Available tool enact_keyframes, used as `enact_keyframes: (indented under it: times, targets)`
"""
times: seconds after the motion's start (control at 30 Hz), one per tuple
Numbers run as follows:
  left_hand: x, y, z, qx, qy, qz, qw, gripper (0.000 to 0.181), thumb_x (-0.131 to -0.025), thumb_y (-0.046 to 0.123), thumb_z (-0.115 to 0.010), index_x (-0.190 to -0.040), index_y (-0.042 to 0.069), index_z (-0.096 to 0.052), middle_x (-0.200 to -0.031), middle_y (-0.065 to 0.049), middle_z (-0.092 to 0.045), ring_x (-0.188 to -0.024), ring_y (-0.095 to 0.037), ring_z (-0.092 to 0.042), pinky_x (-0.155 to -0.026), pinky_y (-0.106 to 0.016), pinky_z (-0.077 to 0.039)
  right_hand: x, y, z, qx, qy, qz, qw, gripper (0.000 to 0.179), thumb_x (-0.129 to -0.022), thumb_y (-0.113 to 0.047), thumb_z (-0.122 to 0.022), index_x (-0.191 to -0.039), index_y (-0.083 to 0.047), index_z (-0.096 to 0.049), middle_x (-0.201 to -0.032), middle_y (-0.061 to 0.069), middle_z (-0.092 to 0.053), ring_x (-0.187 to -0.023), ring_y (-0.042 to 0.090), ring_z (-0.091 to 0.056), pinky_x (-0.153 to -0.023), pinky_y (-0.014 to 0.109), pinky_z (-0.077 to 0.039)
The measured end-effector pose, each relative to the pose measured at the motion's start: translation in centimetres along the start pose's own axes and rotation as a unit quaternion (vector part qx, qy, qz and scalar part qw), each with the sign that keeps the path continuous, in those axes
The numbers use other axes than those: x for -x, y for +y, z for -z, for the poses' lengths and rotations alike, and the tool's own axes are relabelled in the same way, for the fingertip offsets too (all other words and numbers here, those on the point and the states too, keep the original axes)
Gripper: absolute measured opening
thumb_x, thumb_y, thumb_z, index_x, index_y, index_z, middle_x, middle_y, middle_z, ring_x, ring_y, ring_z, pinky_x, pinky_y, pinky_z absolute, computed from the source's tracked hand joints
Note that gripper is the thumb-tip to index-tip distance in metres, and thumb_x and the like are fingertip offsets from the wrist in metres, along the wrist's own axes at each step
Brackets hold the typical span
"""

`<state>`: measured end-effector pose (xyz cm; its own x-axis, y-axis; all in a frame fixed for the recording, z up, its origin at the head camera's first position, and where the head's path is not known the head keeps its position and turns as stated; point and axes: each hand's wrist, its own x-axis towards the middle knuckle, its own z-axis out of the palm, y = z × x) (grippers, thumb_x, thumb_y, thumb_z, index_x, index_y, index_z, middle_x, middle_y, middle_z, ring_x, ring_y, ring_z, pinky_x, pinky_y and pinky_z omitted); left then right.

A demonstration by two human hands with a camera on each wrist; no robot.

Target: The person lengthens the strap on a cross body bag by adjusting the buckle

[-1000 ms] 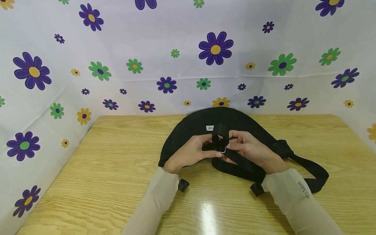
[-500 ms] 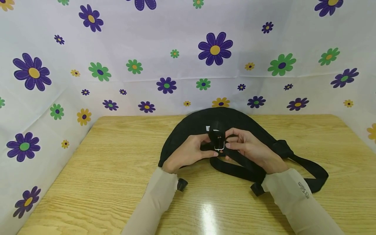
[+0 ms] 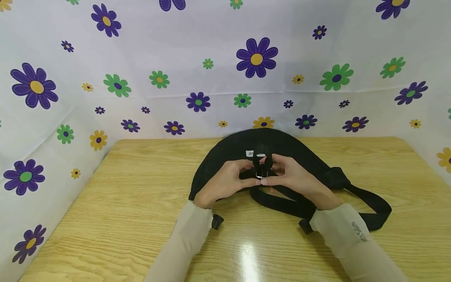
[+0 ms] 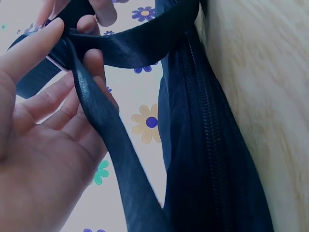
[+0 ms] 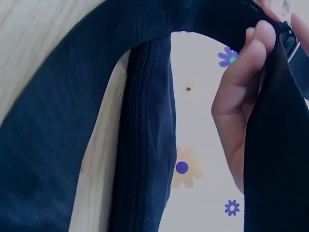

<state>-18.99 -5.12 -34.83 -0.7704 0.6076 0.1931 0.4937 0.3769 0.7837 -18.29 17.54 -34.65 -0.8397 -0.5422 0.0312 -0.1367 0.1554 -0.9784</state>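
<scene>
A black crescent-shaped bag (image 3: pixel 225 150) with a small white label (image 3: pixel 249 153) lies on the table. In front of it, both hands hold its black strap at a metal slider buckle (image 3: pixel 260 177). My left hand (image 3: pixel 223 182) pinches the buckle and webbing from the left, its thumb at the buckle's lower edge. My right hand (image 3: pixel 299 180) pinches the webbing from the right, its thumb tip close to the left thumb. A strap loop stands up above the buckle. The left wrist view shows the strap (image 4: pixel 120 154) running down past the left palm; webbing (image 5: pixel 277 159) partly covers the right hand (image 5: pixel 236 96).
The wooden table (image 3: pixel 141 188) carries the bag, and a strap loop (image 3: pixel 380 207) trails off its right end. Small black objects sit beside the left wrist (image 3: pixel 217 221) and right wrist (image 3: pixel 305 226). A flower-print cloth (image 3: pixel 211 78) hangs behind the table.
My right thumb has moved left and down to the buckle's lower edge, near the left thumb. The upright strap loop has shifted in shape. The left hand keeps nearly the same place.
</scene>
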Motion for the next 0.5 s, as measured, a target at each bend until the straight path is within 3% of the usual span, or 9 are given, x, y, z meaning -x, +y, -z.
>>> enact_keyframes:
  times: [0.13,0.33,0.5]
  targets:
    - [-0.2,0.2,0.1,-0.001,0.011,0.013,0.9999,0.033,-0.094,0.012,-0.075,-0.122,-0.003,-0.068,-0.12,-0.012,-0.07,-0.113,-0.022,-0.065,-0.096,-0.034,-0.05,-0.2,-0.2,-0.3,0.017,0.026,0.004,0.9995,0.046,-0.092,-0.002,-0.073,-0.129,0.013,-0.05,-0.112,0.022,-0.068,-0.078,0.03,-0.065,-0.063,0.038,-0.057]
    - [-0.2,0.5,0.0,-0.022,0.033,0.042,0.9983,0.027,-0.093,0.012,-0.075,-0.116,-0.002,-0.07,-0.116,-0.012,-0.071,-0.112,-0.026,-0.065,-0.097,-0.039,-0.051,-0.4,-0.2,-1.2,0.067,0.06,0.024,0.9956,0.042,-0.09,-0.003,-0.076,-0.123,0.011,-0.054,-0.106,0.021,-0.07,-0.066,0.028,-0.063,-0.055,0.036,-0.055]
    - [0.0,0.4,0.1,-0.026,0.026,0.036,0.9987,0.028,-0.094,0.015,-0.075,-0.116,-0.003,-0.07,-0.117,-0.013,-0.071,-0.114,-0.026,-0.065,-0.098,-0.04,-0.05,-0.3,-0.6,-1.6,0.112,0.082,0.014,0.9903,0.04,-0.089,-0.01,-0.078,-0.119,0.007,-0.056,-0.106,0.021,-0.071,-0.057,0.029,-0.06,-0.053,0.034,-0.053]
